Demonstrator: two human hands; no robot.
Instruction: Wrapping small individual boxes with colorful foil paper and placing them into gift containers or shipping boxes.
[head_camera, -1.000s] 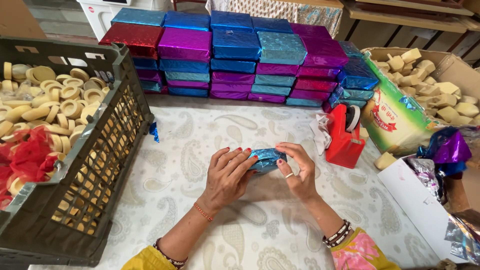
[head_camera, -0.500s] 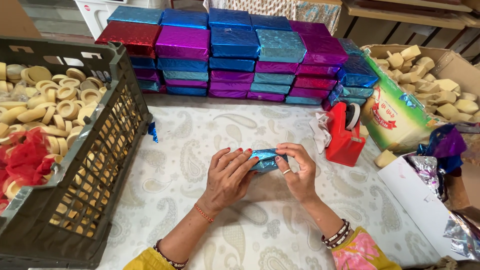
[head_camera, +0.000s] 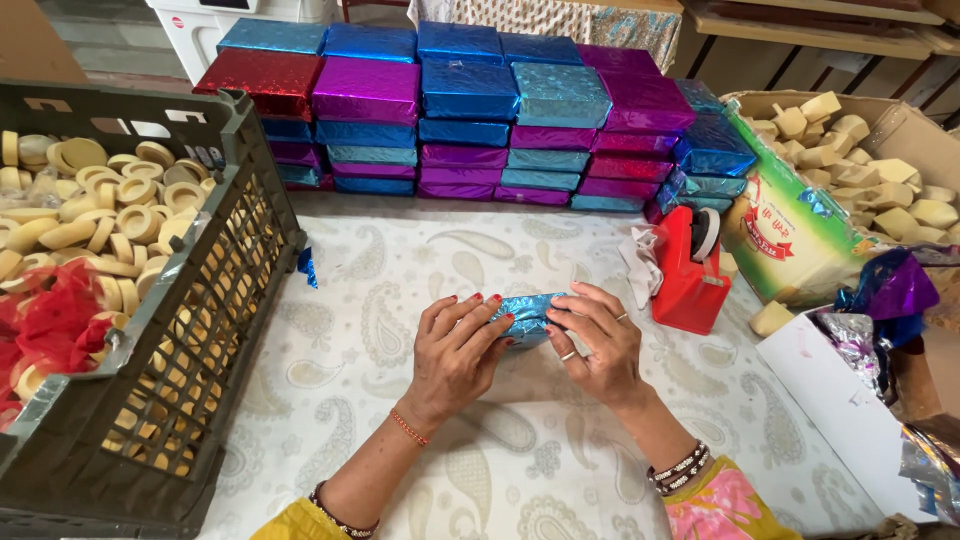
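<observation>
Red-painted nails on both hands. Left hand (head_camera: 455, 350): thin red thread at wrist, dark beaded bangle, yellow sleeve. Right hand (head_camera: 598, 340): silver rings, beaded bracelets, pink-and-yellow floral sleeve.

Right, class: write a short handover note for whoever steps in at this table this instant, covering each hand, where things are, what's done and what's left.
Left hand and right hand: both grip one small shiny blue foil-wrapped block over the white paisley tablecloth.
Done: stacked blue, purple and red foil-wrapped boxes at the back.
Left: pale round soaps in the dark plastic crate, pale blocks in the cardboard box.
Red tape dispenser to the right.
</observation>
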